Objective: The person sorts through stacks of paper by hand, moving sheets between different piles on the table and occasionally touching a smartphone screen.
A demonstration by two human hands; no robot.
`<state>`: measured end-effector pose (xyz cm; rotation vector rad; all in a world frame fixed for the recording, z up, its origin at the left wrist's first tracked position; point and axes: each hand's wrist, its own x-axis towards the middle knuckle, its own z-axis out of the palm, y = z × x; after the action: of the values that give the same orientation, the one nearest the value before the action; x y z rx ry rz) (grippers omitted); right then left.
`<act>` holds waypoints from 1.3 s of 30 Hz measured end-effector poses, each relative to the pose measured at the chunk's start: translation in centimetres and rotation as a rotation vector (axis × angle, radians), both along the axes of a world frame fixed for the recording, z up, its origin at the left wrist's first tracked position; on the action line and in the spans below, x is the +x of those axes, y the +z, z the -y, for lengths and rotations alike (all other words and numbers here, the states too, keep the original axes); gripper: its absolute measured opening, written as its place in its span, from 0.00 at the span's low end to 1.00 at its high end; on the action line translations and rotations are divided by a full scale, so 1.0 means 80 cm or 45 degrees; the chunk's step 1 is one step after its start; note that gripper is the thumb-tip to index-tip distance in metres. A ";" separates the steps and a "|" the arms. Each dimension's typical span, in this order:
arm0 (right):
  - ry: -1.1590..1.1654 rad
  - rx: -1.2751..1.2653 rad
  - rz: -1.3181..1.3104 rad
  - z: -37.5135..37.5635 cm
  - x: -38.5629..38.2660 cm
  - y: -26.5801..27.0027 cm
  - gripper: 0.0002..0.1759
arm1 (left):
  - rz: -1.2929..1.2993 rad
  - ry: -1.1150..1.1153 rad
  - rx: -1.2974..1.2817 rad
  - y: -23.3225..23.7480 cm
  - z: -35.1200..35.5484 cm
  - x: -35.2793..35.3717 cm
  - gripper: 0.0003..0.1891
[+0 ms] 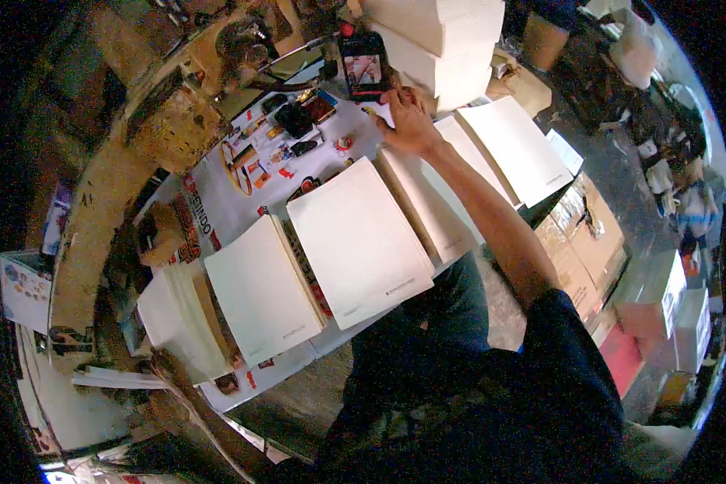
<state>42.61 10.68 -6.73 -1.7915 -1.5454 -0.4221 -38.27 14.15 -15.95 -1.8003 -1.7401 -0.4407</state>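
My right hand (409,125) reaches to the far side of the table, at the far end of a paper stack (429,202), beside a tall white stack (444,60). Its thumb stands apart from the fingers, and nothing shows in its grasp. At the lower left, my left hand (166,369) is dark and mostly hidden, near white paper strips (121,377) and the leftmost paper stack (184,323). Its fingers cannot be made out. Between the hands lie two more stacks of printed white sheets, a narrower stack (262,290) and a wider stack (359,242).
A phone (364,66) with a lit screen stands at the back. Small dark items (294,118) lie on the printed table cover (242,211). Another paper stack (515,149) is on the right, with a cardboard box (577,242) and white boxes (653,294) beyond.
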 end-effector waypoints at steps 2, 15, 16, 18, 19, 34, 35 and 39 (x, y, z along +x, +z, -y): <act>-0.086 -0.167 0.003 -0.008 0.000 0.004 0.30 | 0.010 0.002 0.000 0.001 0.003 0.002 0.24; -0.222 -0.231 0.163 -0.066 0.003 -0.010 0.39 | 0.051 -0.016 0.008 -0.003 0.008 0.002 0.22; -0.219 -0.239 0.165 -0.068 0.004 -0.013 0.39 | 0.047 -0.013 0.009 -0.004 0.008 0.001 0.22; -0.166 -0.115 0.247 -0.073 0.007 -0.018 0.36 | 0.054 -0.026 0.015 -0.005 0.006 0.000 0.22; -0.164 -0.120 0.248 -0.073 0.008 -0.020 0.36 | 0.049 -0.025 0.019 -0.006 0.008 -0.001 0.22; 0.037 -0.138 0.045 -0.045 0.011 -0.007 0.32 | 0.221 -0.101 0.028 -0.012 0.000 -0.004 0.24; -0.011 -0.263 0.030 -0.047 0.010 0.000 0.33 | 0.211 -0.083 0.022 -0.011 -0.001 -0.002 0.24; -0.066 -0.143 0.091 -0.059 0.015 -0.005 0.35 | 0.173 -0.021 0.002 -0.004 0.001 0.002 0.27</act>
<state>43.81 15.44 -7.16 -1.9248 -1.6022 -0.4360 -38.08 14.07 -16.28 -1.8218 -1.8160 -0.5839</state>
